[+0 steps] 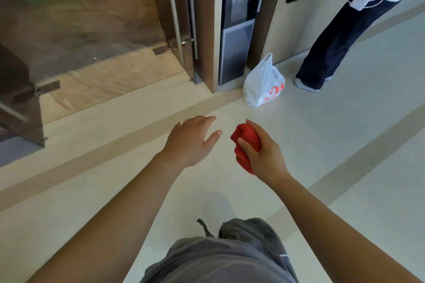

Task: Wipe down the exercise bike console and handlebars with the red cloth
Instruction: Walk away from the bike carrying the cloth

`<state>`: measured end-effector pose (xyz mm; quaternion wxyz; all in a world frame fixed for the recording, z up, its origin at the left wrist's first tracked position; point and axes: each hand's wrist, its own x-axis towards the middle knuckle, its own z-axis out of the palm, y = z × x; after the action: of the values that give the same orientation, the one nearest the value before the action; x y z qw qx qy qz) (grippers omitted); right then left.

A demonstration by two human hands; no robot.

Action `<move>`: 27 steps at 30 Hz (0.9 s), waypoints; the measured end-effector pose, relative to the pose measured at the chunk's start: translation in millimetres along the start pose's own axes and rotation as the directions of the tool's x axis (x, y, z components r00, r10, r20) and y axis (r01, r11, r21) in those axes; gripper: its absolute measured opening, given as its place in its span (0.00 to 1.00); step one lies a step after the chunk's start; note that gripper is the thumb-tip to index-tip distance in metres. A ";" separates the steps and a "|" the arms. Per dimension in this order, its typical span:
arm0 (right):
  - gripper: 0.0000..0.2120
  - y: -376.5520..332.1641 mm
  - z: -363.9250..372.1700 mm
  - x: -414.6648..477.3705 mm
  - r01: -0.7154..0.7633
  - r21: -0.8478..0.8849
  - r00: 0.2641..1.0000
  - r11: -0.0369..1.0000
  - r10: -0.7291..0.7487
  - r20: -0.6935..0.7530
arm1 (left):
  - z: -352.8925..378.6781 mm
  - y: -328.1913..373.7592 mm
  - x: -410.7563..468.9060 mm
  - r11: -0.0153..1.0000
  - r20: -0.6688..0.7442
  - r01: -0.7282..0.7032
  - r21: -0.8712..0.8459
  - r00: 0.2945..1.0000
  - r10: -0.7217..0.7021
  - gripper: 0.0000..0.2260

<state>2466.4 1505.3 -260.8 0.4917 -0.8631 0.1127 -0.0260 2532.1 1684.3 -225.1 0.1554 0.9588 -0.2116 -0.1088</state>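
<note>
So the right hand (pixel 264 156) is gripping the red cloth (pixel 243 145), which is bunched up into a wad. The thumb is pressing across the front of it and the fingers are curling round the far side, while a bit of fabric is hanging out below the palm. The cloth is sitting just right of the middle of the view, up in the air over the floor (pixel 345 145) and not touching anything but that hand.

The left hand (pixel 190 140) is hovering at about 9 o'clock from the cloth, near it but apart. It's palm down, with the fingers loosely spread and relaxed, and it's holding nothing. Both bare forearms are reaching forward from the bottom corners, and grey shorts (pixel 230 255) are showing at 6 o'clock.

Further out, a white plastic bag (pixel 262 85) with orange print is sitting on the floor at roughly 12 o'clock from the cloth, right beside the base of a dark machine (pixel 236 30) with a panel front. Beige bins (pixel 299 18) with dark slots are standing at 1 o'clock, and a person (pixel 328 48) in dark wide trousers and a white top is standing in front of them. A glass door (pixel 103 18) with metal bars is filling the 10 to 11 o'clock area.
</note>
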 end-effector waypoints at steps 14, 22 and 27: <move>0.22 12.2 -103.8 318.3 0.068 0.024 0.998 0.997 -0.068 0.002 | -51.6 51.0 303.2 0.997 -0.103 0.060 -0.038 0.993 -0.064 0.23; 0.23 5.2 -149.4 464.4 0.142 0.042 0.986 0.989 -0.145 0.079 | -83.1 66.2 439.9 0.994 -0.138 0.091 -0.058 0.986 -0.098 0.23; 0.22 -3.3 -161.1 570.6 0.201 0.102 0.973 0.974 -0.210 0.096 | -113.8 53.7 538.1 0.996 -0.207 0.079 -0.040 0.975 -0.085 0.23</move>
<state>2997.2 1245.6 -212.6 0.5307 -0.8468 -0.0048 -0.0362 3020.5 1430.1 -177.9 0.1869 0.9703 -0.1527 -0.0175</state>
